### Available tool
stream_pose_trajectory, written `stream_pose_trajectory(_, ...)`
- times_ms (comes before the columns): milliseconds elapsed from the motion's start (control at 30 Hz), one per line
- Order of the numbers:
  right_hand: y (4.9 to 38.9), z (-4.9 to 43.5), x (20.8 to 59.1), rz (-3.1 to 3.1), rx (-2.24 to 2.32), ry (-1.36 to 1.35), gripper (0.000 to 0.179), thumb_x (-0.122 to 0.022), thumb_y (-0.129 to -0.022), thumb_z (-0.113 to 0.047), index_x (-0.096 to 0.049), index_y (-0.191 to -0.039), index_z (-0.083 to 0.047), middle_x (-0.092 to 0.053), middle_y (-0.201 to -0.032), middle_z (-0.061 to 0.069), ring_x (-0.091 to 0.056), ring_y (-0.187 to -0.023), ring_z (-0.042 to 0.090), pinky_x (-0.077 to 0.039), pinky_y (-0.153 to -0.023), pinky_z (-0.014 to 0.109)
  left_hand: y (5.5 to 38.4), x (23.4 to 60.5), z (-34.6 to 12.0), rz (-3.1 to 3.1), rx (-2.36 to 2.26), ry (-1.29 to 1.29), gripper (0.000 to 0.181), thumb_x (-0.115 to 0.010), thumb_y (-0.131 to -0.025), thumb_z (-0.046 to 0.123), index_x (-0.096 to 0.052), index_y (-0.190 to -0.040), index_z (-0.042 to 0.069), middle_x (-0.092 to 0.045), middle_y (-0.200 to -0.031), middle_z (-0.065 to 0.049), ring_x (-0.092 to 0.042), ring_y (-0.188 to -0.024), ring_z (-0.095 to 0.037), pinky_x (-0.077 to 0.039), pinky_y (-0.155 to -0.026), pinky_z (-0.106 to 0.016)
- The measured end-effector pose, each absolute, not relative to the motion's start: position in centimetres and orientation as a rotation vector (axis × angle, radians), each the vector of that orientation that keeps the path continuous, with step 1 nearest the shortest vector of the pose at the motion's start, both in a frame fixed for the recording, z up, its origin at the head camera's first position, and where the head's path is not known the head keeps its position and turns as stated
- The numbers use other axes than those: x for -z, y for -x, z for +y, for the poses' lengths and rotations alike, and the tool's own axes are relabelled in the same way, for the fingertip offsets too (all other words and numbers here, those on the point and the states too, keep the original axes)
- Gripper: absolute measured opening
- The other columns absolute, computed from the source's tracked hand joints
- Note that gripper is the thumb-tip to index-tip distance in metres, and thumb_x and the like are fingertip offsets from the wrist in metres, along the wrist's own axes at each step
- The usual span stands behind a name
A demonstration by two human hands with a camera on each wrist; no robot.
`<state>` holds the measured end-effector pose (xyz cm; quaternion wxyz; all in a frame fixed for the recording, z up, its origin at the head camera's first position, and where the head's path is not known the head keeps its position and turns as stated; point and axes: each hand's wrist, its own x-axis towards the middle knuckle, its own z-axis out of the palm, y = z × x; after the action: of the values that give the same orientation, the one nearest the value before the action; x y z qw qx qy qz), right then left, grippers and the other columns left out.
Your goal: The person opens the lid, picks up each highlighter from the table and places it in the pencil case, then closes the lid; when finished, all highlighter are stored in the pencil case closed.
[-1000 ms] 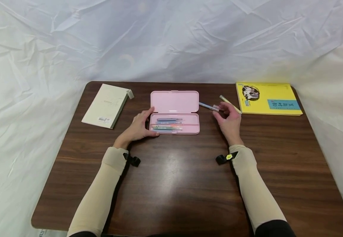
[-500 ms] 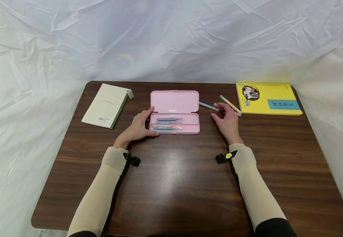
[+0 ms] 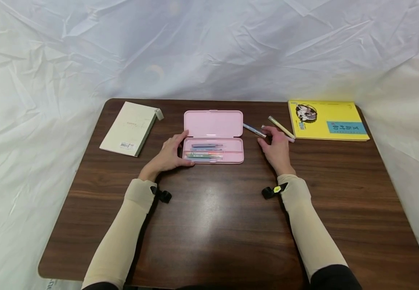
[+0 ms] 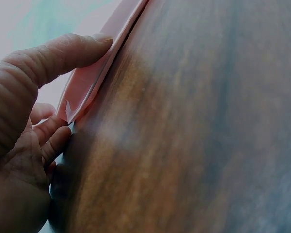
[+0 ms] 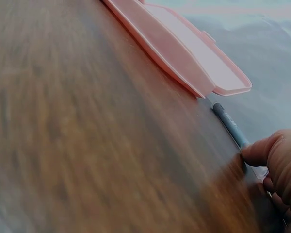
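An open pink pencil case (image 3: 234, 146) lies on the table, its lid (image 3: 213, 123) folded back, with several pens (image 3: 205, 155) inside. My left hand (image 3: 167, 155) holds the case's left end, thumb on the front edge and index finger near the hinge; the left wrist view shows the thumb (image 4: 72, 53) over the rim. Right of the case lies a blue pen (image 3: 252, 129) with a clear cap. My right hand (image 3: 277, 149) pinches its capped end between thumb and fingers, partly hidden in the right wrist view. A yellow pen (image 3: 279, 126) lies just beyond that hand.
A yellow book (image 3: 327, 114) lies at the table's back right corner. At the back left is a cream-coloured box or book (image 3: 129, 127) with a barcode label. The brown wooden table (image 3: 209, 225) meets a white sheet (image 3: 209, 48) behind it.
My right hand has shifted slightly left and lowered around the blue pen, whose capped end has swung a little toward me. The left hand and the case stay in place.
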<state>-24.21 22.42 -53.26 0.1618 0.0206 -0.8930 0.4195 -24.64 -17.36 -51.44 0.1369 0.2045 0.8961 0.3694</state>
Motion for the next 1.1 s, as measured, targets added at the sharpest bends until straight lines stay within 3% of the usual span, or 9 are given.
stream_pose_trajectory(433,24.4,22.1,53.4,-2.495,-1.197,-0.037,0.026,-0.073,-0.093,0.005,-0.072,-0.118,0.003,-0.075,-0.108,0.022,-0.061,-0.104,0.041,-0.041,-0.099,0.053,24.6,51.6,-17.5,2.582,-1.081,-0.579,0.118,-0.090,-0.082,0.039,-0.016,-0.171,0.017,-0.034,-0.165,-0.015,-0.033,-0.145,-0.035,-0.013,-0.123,-0.058)
stream_pose_trajectory(667,24.0,22.0,53.4,-2.362,-1.313,0.015,0.025,-0.072,-0.094,0.007,-0.072,-0.119,0.006,-0.074,-0.106,0.023,-0.066,-0.093,0.028,-0.045,-0.083,0.022,24.4,51.3,-17.4,2.569,-1.091,-0.555,0.118,-0.090,-0.082,0.039,-0.016,-0.171,0.019,-0.033,-0.166,-0.014,-0.032,-0.145,-0.035,-0.013,-0.123,-0.058)
stream_pose_trajectory(767,23.7,22.0,53.2,-2.294,-1.339,0.083,0.026,-0.073,-0.095,0.004,-0.072,-0.121,0.005,-0.075,-0.108,0.021,-0.065,-0.090,0.017,-0.044,-0.080,0.014,24.4,51.3,-17.4,2.568,-1.093,-0.548,0.118,-0.090,-0.082,0.039,-0.016,-0.171,0.020,-0.033,-0.166,-0.013,-0.031,-0.145,-0.035,-0.014,-0.123,-0.058)
stream_pose_trajectory(933,23.2,22.1,53.0,-2.157,-1.384,0.186,0.028,-0.075,-0.096,-0.001,-0.072,-0.125,0.002,-0.076,-0.110,0.018,-0.062,-0.091,0.005,-0.046,-0.085,0.016,24.5,51.3,-17.3,2.572,-1.085,-0.549,0.119,-0.091,-0.081,0.039,-0.016,-0.171,0.020,-0.033,-0.166,-0.013,-0.031,-0.145,-0.035,-0.014,-0.123,-0.058)
stream_pose_trajectory(1100,22.6,21.6,52.5,-2.065,-1.436,0.190,0.028,-0.075,-0.096,0.001,-0.073,-0.124,0.001,-0.075,-0.109,0.018,-0.061,-0.094,0.007,-0.048,-0.089,0.020,24.5,51.3,-17.4,2.576,-1.084,-0.557,0.119,-0.091,-0.081,0.039,-0.016,-0.171,0.019,-0.033,-0.166,-0.014,-0.032,-0.144,-0.035,-0.014,-0.123,-0.058)
